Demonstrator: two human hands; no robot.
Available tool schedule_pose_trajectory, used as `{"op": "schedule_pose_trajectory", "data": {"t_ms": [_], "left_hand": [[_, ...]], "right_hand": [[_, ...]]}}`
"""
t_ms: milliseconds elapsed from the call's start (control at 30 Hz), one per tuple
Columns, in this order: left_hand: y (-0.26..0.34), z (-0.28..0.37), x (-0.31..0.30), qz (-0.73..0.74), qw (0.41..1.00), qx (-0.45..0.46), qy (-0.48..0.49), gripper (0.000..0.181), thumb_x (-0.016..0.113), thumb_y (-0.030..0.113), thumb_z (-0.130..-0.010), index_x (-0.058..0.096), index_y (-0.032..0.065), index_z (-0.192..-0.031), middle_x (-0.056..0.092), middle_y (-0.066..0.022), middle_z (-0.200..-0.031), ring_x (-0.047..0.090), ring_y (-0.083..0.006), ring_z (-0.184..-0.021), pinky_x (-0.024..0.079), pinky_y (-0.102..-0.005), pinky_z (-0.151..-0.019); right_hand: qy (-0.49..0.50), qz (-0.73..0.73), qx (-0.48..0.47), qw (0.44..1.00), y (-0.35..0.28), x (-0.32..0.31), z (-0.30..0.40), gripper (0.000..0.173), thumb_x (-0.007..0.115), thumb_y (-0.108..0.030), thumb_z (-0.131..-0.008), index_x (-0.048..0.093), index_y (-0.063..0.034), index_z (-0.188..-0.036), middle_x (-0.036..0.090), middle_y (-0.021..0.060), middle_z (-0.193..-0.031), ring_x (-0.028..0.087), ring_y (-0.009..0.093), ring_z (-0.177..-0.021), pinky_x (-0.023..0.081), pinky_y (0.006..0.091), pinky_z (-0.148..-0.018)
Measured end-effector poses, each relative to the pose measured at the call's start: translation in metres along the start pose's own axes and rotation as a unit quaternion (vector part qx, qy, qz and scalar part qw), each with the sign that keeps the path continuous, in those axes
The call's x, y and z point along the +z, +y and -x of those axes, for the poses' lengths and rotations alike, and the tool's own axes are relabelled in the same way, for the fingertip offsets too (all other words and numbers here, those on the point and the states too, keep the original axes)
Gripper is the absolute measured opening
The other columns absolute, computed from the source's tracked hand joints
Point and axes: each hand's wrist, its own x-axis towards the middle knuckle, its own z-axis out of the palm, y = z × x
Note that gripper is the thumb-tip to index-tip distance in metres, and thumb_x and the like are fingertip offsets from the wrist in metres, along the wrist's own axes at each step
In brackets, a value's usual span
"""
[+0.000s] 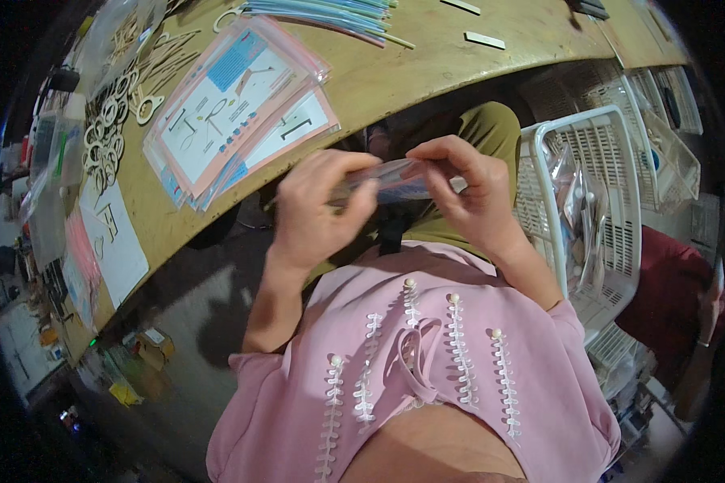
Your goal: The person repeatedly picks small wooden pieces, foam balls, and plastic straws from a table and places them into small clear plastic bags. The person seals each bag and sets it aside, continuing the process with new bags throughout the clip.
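Note:
In front of my lap, my left hand (pixel 329 205) and my right hand (pixel 468 190) pinch the two ends of the top edge of a clear plastic bag (pixel 402 181). The bag hangs between them, and what it contains is too blurred to tell. Left of my hands, a fanned stack of printed sheets in clear bags (pixel 217 133) lies on the table (pixel 423 78) near its edge. Behind that stack lies a bundle of blue, green and pink thin sticks or straws (pixel 332 18).
Wooden rings (pixel 104 142) and thin wooden sticks (pixel 172 57) lie at the left. A printed sheet (pixel 121 253) and pink strips (pixel 83 247) sit nearer. Small flat pieces (pixel 484 41) lie at the back. A white plastic basket (pixel 631 241) holds filled bags at my right, beside a person in dark red (pixel 664 290).

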Motion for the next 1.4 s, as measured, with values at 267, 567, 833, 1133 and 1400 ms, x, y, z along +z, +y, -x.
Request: {"op": "schedule_pose_trajectory", "data": {"t_ms": [267,567,833,1133,1400], "left_hand": [[-0.002,-0.013,0.027,-0.025,0.996,0.089,0.011,0.015,0.073,0.002,-0.074,0.060,0.0075,-0.078,0.057,-0.0102,-0.073,0.059,-0.0332,-0.069,0.047,-0.0421,-0.063],[-0.016,-0.038,0.000,-0.095,0.990,0.103,0.031,0.010,0.074,0.008,-0.079,0.067,0.0067,-0.086,0.066,-0.0098,-0.082,0.063,-0.0334,-0.079,0.051,-0.0442,-0.073],[-0.072,-0.064,-0.027,-0.392,0.917,0.002,0.078,0.046,0.081,0.028,-0.086,0.068,0.0051,-0.125,0.069,-0.0143,-0.121,0.063,-0.0349,-0.110,0.051,-0.0460,-0.094],[-0.075,-0.051,-0.028,-0.315,0.932,0.063,0.169,0.009,0.077,0.010,-0.086,0.071,0.0069,-0.092,0.072,-0.0085,-0.091,0.067,-0.0316,-0.083,0.054,-0.0410,-0.075],[-0.011,0.003,0.002,-0.217,0.954,0.181,0.097,0.022,0.081,-0.001,-0.075,0.070,0.0091,-0.091,0.071,-0.0055,-0.093,0.068,-0.0268,-0.080,0.054,-0.0380,-0.071]], "right_hand": [[-0.007,0.085,-0.005,0.996,0.000,-0.014,0.001,0.013,0.068,0.005,-0.093,0.068,-0.0013,-0.104,0.072,0.0099,-0.088,0.073,0.020,-0.080,0.056,0.0298,-0.069],[0.426,0.094,-0.025,0.900,0.004,-0.178,0.032,0.015,0.064,-0.010,-0.103,0.070,0.0000,-0.112,0.076,0.0120,-0.096,0.072,0.016,-0.083,0.056,0.0250,-0.068],[0.501,0.400,-0.043,0.766,0.009,-0.252,0.131,0.019,0.062,-0.008,-0.105,0.067,0.0063,-0.116,0.076,0.0178,-0.107,0.073,0.022,-0.099,0.060,0.0332,-0.087],[0.107,0.256,0.180,0.944,0.063,-0.111,0.078,0.023,0.066,-0.010,-0.103,0.070,0.0017,-0.122,0.074,0.0124,-0.113,0.070,0.019,-0.098,0.057,0.0315,-0.085],[-0.153,-0.330,0.285,0.887,0.042,-0.006,-0.020,0.038,0.054,-0.035,-0.110,0.065,-0.0016,-0.125,0.075,0.0076,-0.103,0.073,0.015,-0.088,0.056,0.0264,-0.062]]}}
